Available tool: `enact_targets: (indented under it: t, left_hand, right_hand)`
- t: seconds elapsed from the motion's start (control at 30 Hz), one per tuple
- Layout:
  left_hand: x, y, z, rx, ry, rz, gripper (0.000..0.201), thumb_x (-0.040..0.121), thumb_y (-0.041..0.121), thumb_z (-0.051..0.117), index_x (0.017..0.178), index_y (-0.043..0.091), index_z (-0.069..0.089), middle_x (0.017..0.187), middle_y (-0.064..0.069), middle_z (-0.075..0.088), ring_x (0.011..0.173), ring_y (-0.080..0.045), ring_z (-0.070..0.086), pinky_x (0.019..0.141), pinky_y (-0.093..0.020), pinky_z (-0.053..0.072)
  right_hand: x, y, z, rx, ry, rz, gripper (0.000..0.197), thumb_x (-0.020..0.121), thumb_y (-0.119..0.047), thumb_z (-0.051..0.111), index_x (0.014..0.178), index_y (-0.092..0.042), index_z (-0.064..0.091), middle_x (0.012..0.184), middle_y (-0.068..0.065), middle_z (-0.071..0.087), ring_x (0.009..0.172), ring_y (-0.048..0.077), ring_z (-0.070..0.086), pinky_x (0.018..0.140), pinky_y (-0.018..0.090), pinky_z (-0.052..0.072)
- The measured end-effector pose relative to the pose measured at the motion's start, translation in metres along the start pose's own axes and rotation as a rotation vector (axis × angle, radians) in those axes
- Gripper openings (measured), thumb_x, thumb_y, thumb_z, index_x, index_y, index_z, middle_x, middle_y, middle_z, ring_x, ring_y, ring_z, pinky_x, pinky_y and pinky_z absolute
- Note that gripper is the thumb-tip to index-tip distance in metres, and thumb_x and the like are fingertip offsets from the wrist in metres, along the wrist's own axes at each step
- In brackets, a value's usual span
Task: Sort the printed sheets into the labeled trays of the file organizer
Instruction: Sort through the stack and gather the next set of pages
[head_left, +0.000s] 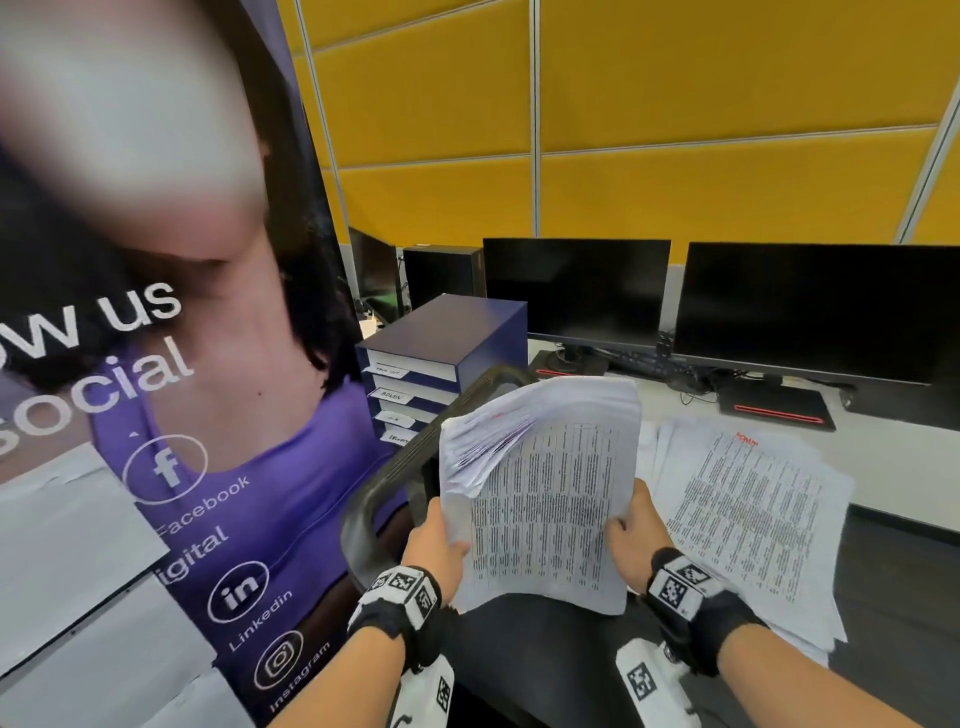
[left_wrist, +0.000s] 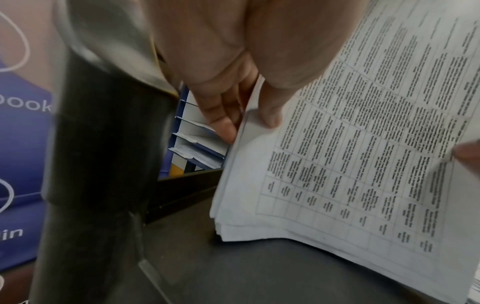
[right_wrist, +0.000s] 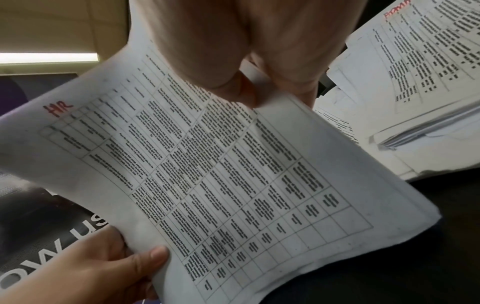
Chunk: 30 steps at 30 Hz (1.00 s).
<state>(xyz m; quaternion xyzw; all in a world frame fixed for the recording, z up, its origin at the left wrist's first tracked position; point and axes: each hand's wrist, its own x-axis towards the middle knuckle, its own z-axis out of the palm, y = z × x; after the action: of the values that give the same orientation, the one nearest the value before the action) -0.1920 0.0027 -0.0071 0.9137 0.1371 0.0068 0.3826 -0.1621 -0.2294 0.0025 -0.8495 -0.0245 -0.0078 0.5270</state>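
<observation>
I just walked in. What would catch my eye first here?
Both hands, left and right, grip a thick stack of printed sheets, its top page marked HR in red. Left of it looms a purple social-media banner; behind stands a blue file organizer with labeled trays.

head: above, forward-down | wrists: close, along palms | shared: sheets (head_left: 545, 499)

The left hand (left_wrist: 233, 67) pinches the left edge of a stack of printed sheets (left_wrist: 350, 164), thumb on the top table-printed page, fingers (left_wrist: 223, 123) behind. Beyond the fingers stands the blue file organizer (left_wrist: 192, 144), paper tabs on its trays. A blurred black chair arm (left_wrist: 103, 133) fills the left.
</observation>
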Motion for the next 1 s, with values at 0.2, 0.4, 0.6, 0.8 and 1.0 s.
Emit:
enact_targets:
  t: [0.2,0.4,0.6,0.8,1.0]
  left_hand:
    - [0.002,0.002,-0.006,-0.101,0.045,0.008,0.050,0.088,0.009,0.059,0.132,0.013,0.035,0.123,-0.011,0.059,0.111,-0.027,0.059,0.090,-0.027,0.043]
    - [0.000,0.000,0.003,-0.059,0.013,-0.023,0.047,0.094,0.018,0.052,0.133,0.008,0.029,0.121,-0.013,0.059,0.109,-0.029,0.059,0.084,-0.027,0.041]
    - [-0.001,0.007,0.001,-0.183,-0.038,0.072,0.045,0.086,0.035,0.065,0.116,0.023,0.033,0.110,0.004,0.057,0.092,-0.012,0.058,0.075,-0.022,0.043]
    - [0.022,0.033,-0.029,-0.381,0.123,0.316,0.048,0.071,0.045,0.076,0.107,0.018,0.058,0.098,0.004,0.068,0.086,-0.011,0.068,0.072,-0.027,0.056]
    - [0.017,0.046,-0.028,-0.544,0.144,0.325,0.037,0.081,0.025,0.072,0.116,0.029,0.059,0.109,0.009,0.068,0.099,-0.007,0.065,0.082,-0.024,0.052]
  right_hand:
    - [0.004,-0.018,-0.004,-0.017,0.011,-0.049,0.033,0.094,0.002,0.035,0.122,-0.014,0.032,0.102,0.002,0.054,0.082,0.010,0.055,0.066,0.018,0.046]
    - [-0.007,-0.011,0.002,-0.055,0.007,-0.047,0.038,0.093,0.001,0.036,0.128,-0.012,0.028,0.106,0.003,0.053,0.091,0.017,0.057,0.081,0.029,0.049]
    - [-0.007,-0.008,-0.008,0.078,-0.002,0.038,0.048,0.090,0.005,0.042,0.130,-0.014,0.025,0.102,-0.001,0.053,0.088,0.012,0.054,0.082,0.029,0.047]
    - [0.003,-0.033,-0.022,0.249,0.065,-0.041,0.057,0.082,0.007,0.055,0.123,-0.025,0.033,0.101,-0.002,0.059,0.092,0.010,0.060,0.078,0.032,0.052]
    - [0.007,-0.035,-0.023,0.234,0.092,-0.096,0.044,0.088,-0.002,0.055,0.126,-0.019,0.040,0.102,-0.007,0.059,0.089,0.002,0.058,0.066,0.014,0.044]
